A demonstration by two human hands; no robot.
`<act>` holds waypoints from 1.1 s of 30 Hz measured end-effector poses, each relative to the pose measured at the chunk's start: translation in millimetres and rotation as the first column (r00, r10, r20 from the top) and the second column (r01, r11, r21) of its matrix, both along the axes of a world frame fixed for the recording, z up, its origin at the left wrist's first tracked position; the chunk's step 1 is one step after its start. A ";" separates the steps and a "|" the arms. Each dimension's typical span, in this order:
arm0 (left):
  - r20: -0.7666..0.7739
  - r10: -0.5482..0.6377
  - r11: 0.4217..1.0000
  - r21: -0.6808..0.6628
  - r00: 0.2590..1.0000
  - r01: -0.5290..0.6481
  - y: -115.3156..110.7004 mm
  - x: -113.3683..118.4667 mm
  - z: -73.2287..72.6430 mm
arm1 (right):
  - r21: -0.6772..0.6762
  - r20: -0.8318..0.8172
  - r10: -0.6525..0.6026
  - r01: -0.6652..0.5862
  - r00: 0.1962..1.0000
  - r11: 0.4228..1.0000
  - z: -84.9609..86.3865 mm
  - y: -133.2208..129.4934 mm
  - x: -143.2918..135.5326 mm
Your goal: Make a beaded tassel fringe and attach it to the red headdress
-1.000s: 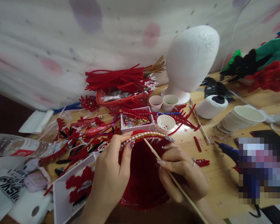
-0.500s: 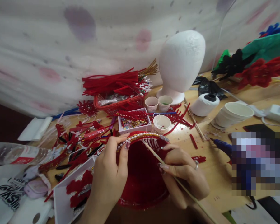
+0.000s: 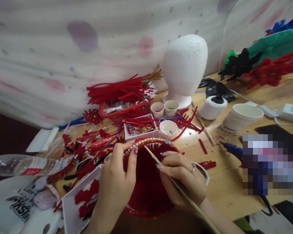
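My left hand (image 3: 117, 178) pinches the upper left edge of a dark red, bowl-shaped piece (image 3: 148, 187), possibly a hat or headpiece. Along that edge runs a band of pearls and gold beads (image 3: 152, 140), with a silvery stretch at its right end. A thin wooden stick (image 3: 153, 155) is held in my right hand (image 3: 182, 177); its tip is just inside the beaded edge, though I cannot tell if it touches. A pale curved strip (image 3: 205, 174) shows behind my right hand. The lower part of the red piece lies in shadow.
A white foam head (image 3: 185, 65) stands at the back. Paper cups (image 3: 169, 129), a white box of beads (image 3: 141, 134) and a red basket (image 3: 127, 110) are nearer. A thread cone (image 3: 212, 109) and blue glue gun (image 3: 230, 150) lie right, a plastic bottle (image 3: 14, 165) left.
My right hand and the stick have moved left, bringing the tip further along the beaded edge. The pale curved strip has come into sight beside that hand. My left hand keeps its pinch.
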State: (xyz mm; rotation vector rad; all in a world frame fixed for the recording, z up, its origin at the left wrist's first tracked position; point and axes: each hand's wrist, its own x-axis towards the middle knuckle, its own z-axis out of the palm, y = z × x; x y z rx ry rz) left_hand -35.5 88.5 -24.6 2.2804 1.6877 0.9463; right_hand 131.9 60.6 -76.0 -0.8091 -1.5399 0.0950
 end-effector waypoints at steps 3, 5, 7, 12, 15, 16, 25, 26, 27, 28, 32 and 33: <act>-0.003 0.009 1.000 -0.001 1.000 -0.009 -1.4 -1.0 -1.6 | -0.012 -0.022 -0.019 0.018 1.000 1.000 -0.8 -1.0 -3.0; 0.007 0.015 1.000 -0.003 1.000 -0.015 -2.0 -0.7 -2.1 | -0.015 -0.031 -0.018 0.017 0.999 1.000 -2.4 -1.1 -4.2; 0.015 0.024 1.000 -0.005 1.000 -0.024 -2.0 0.4 -2.0 | -0.012 -0.020 -0.006 0.006 1.000 1.000 -5.2 -1.0 -5.1; 0.006 0.023 1.000 0.009 1.000 -0.023 -0.1 2.8 -0.9 | 0.023 0.012 0.006 -0.006 1.000 1.000 -10.9 -1.9 -7.6; -0.003 0.023 1.000 0.017 1.000 -0.023 0.4 2.2 -1.6 | 0.002 0.037 0.018 -0.018 0.999 1.000 -11.1 -2.7 -7.5; -0.003 0.027 0.999 0.017 1.000 -0.027 0.3 1.9 -2.0 | -0.005 0.054 0.025 -0.025 0.998 1.000 -11.3 -2.7 -7.0; 0.030 0.029 1.000 -0.006 0.999 -0.029 -1.3 1.0 -2.7 | -0.135 0.068 0.133 -0.123 0.989 0.983 -7.2 -3.1 -2.5; 0.033 0.031 0.999 -0.011 0.999 -0.031 -1.3 0.9 -2.6 | -0.152 0.055 0.148 -0.138 0.987 0.979 -5.2 -3.6 -2.4; 0.036 0.034 0.999 -0.017 0.999 -0.034 -1.3 0.8 -2.6 | -0.161 0.037 0.140 -0.133 0.989 0.978 -3.6 -4.2 -2.3; 0.039 0.037 0.999 -0.021 0.999 -0.036 -1.2 0.6 -2.8 | -0.179 0.019 0.113 -0.108 0.993 0.978 -2.6 -4.9 -2.2; 0.051 0.046 0.999 -0.028 0.998 -0.045 -0.7 0.4 -3.8 | -0.334 -0.005 -0.047 0.043 0.999 0.942 -3.6 -8.2 -1.7; 0.052 0.047 0.999 -0.029 0.998 -0.045 -0.6 0.4 -4.0 | -0.353 0.003 -0.049 0.047 0.999 0.934 -4.0 -8.7 -1.9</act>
